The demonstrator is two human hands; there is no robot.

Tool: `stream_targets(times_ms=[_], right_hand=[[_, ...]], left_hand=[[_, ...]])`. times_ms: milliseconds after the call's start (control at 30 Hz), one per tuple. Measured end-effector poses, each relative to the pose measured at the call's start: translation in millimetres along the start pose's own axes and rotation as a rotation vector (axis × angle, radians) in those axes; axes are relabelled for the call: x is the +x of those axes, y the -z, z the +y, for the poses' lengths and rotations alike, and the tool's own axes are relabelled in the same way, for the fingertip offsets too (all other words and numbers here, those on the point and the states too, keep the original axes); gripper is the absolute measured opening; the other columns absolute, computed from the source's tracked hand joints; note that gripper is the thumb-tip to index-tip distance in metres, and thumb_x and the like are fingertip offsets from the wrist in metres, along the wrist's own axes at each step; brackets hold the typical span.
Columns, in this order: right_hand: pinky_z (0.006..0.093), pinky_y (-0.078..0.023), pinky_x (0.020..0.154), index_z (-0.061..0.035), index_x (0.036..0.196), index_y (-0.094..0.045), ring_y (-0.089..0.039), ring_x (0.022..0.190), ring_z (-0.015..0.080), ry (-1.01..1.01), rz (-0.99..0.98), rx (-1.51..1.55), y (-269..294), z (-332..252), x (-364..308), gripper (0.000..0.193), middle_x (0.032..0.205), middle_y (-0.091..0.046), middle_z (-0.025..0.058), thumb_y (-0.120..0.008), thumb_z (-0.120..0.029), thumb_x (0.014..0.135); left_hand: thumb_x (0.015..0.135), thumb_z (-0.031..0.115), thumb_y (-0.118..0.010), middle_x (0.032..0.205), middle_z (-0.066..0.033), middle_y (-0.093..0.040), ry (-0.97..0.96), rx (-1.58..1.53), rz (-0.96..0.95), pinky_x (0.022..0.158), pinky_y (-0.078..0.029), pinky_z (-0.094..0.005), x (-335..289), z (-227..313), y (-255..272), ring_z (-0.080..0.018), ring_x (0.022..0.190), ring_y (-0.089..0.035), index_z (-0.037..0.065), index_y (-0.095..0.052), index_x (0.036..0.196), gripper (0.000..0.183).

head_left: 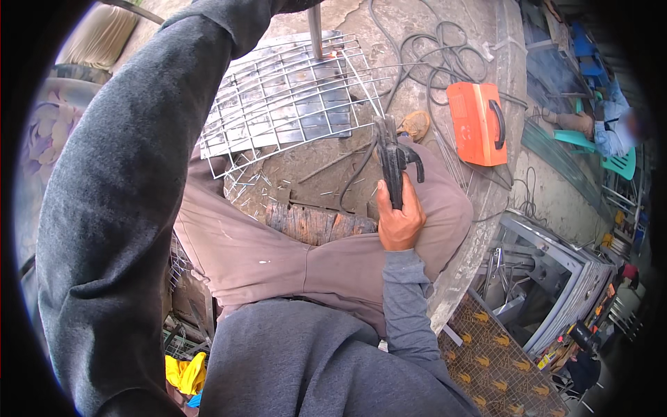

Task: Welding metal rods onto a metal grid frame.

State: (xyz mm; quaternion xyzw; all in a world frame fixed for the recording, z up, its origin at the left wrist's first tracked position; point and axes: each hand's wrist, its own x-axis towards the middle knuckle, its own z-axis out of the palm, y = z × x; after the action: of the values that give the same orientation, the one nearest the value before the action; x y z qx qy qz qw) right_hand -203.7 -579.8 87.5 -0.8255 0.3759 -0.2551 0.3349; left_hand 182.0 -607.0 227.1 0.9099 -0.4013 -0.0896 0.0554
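The right grip (403, 219) is closed around a black electrode holder (391, 167), whose thin rod (362, 83) points toward eleven o'clock over the wire mesh (292, 97). From this grip the mesh lies toward ten-thirty, long axis eight-to-two; the left grip's state I cannot tell, it being out of view.

From where I stand, the wire grid (281, 149) is bare metal, dully shiny, over a smooth metal sheet (319, 108) with a soft gloss. The holder (391, 167) looks matt black plastic; the orange box (465, 118) has a smooth, satiny casing. The floor (274, 177) is rough and gritty, the trousers (257, 260) matt cloth, the sleeve (114, 187) fuzzy fabric.
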Motion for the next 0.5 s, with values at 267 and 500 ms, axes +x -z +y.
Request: stream_targets(times_ms=[267, 500], right_hand=[[0.0396, -0.055, 0.077, 0.0059, 0.120, -0.065, -0.070, 0.085, 0.0347, -0.025, -0.004, 0.062, -4, -6, 0, 0.042, 0.099, -0.071, 0.0208, -0.079, -0.015, 0.087], [0.0363, -0.055, 0.080, 0.0060, 0.121, -0.065, -0.071, 0.088, 0.0247, -0.183, 0.045, 0.165, 3, -5, 1, 0.037, 0.101, -0.073, 0.0179, -0.074, -0.015, 0.092]], left_hand=[[0.079, 0.037, -0.065, 0.106, -0.0292, -0.070, 0.035, 0.022, -0.057, 0.090, -0.053, -0.0482, -6, -5, 14, -0.0434, 0.102, -0.068, -0.002, -0.074, 0.104, 0.047], [0.079, 0.037, -0.065, 0.109, -0.0289, -0.070, 0.051, -0.079, -0.065, 0.094, -0.052, -0.0484, 1, -1, 3, -0.0422, 0.106, -0.067, -0.001, -0.074, 0.106, 0.048]])
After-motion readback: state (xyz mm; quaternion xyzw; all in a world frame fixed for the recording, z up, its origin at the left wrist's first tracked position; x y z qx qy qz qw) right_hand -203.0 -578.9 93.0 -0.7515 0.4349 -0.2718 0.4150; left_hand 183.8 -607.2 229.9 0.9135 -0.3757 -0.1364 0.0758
